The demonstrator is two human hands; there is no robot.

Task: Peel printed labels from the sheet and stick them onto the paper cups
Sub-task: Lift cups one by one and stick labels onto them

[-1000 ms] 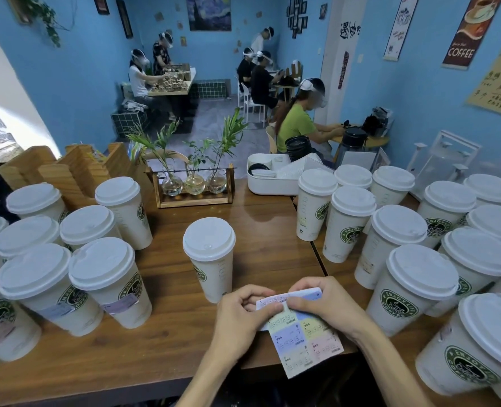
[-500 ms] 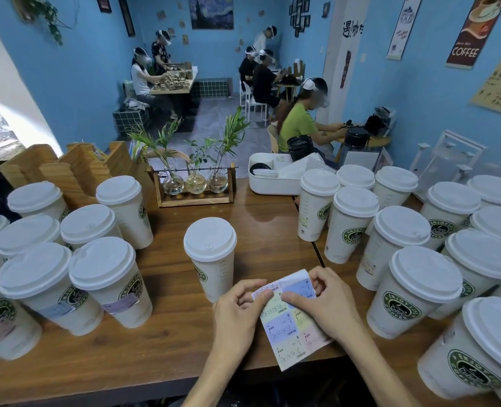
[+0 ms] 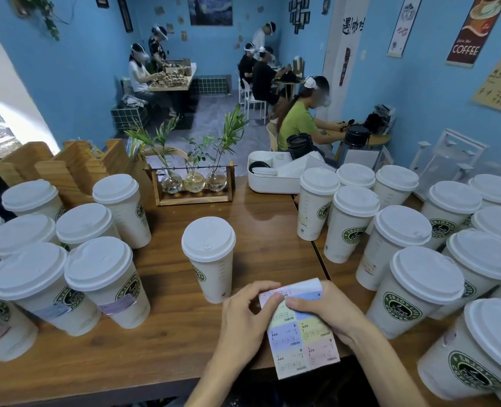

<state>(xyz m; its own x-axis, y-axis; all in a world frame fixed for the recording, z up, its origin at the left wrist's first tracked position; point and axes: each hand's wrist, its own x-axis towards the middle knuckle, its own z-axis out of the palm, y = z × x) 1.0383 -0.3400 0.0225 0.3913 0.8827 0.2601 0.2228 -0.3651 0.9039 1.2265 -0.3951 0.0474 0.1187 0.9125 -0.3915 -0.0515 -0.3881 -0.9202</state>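
At the lower centre of the frame, a person's two bare hands hold a label sheet [image 3: 300, 333] over the near edge of a brown wooden table [image 3: 167, 342]. The sheet is a narrow strip of paper, tilted so its lower end hangs past the table edge, printed with a grid of rectangular labels in pastel blue, yellow, pink and cream, each carrying small dark text and a barcode; its top end curls back, showing a white underside. The left hand [image 3: 243, 315] has its fingers curled onto the sheet's upper left corner, fingertips pinching at a pink label there. The right hand [image 3: 328, 309] grips the sheet's upper right side, thumb laid across the face and fingers wrapped behind.

Just beyond the hands, at mid-frame, stands a single white paper cup [image 3: 209, 259] with a white lid and a green round logo turned to its left side. A cluster of lidded cups [image 3: 52, 259] fills the left of the frame, two in the front row wearing pastel labels near the logo. A larger group of lidded cups [image 3: 419, 259] crowds the right. Behind, a wooden rack of glass vases [image 3: 193, 183] holds green sprigs beside a white tray [image 3: 270, 183].
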